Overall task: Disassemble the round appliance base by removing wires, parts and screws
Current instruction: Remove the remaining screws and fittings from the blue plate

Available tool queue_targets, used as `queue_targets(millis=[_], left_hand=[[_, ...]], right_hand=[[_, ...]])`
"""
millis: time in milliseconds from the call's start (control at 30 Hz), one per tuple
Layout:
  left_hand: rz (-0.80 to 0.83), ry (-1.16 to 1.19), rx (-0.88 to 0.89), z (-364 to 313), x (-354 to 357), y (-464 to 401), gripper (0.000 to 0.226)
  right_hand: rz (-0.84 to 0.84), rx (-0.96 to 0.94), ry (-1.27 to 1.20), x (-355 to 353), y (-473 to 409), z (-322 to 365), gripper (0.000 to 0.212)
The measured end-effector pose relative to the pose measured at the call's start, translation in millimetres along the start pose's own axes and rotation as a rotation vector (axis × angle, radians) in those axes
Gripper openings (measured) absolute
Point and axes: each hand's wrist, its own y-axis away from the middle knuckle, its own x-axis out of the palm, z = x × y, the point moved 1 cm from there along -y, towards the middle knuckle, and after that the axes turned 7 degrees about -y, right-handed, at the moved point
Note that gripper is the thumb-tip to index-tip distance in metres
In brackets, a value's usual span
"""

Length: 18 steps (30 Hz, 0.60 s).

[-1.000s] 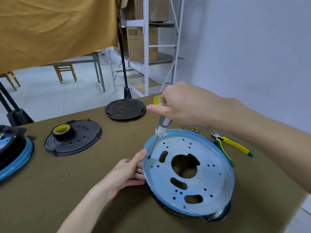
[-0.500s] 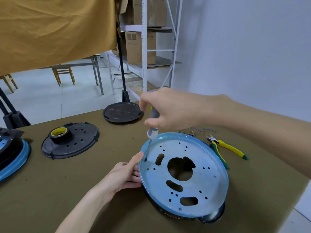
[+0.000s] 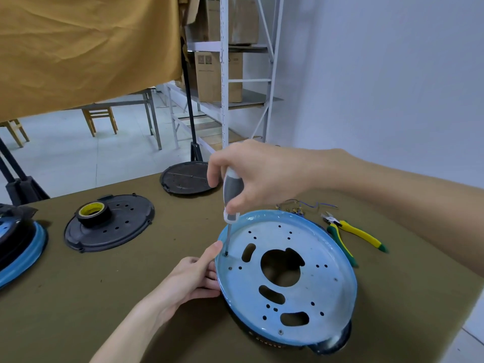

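Up near the middle of the frame, the right hand [image 3: 262, 176] reaches in from the right edge, fingers and thumb curled tight around the grey-and-clear handle of a screwdriver [image 3: 231, 197]. The tool stands nearly upright, its thin metal shaft running down to a small hole near the left rim of the round base [image 3: 314, 263]. Lower left of that, the left hand [image 3: 192, 280] comes up from the bottom edge; its fingers curl under the base's left rim while the thumb lies along the top of the rim, just beside the screwdriver tip.

The base sits in the lower right of the frame on the olive cloth of the counter [image 3: 104, 297]. It is a shallow light-blue metal disc with a raised lip, tilted, with a large round cutout at the centre, several oblong slots and many small holes. A dark part shows beneath its lower edge.

To the right lie yellow-and-green pliers [image 3: 351, 233] and a few loose wires [image 3: 303, 205]. At left, a tape roll [image 3: 93, 212] rests on a black plastic disc [image 3: 125, 226].
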Motion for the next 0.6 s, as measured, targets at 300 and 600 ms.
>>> queue_targets(millis=[300,600], left_hand=[[-0.024,0.005,-0.002,1,0,0,0.096],[-0.02,-0.006,-0.005,2,0,-2,0.097]], right_hand=[[-0.033,0.074,0.185,-3,-5,1,0.039],[0.031,0.176,0.36,-6,0,0,0.059]])
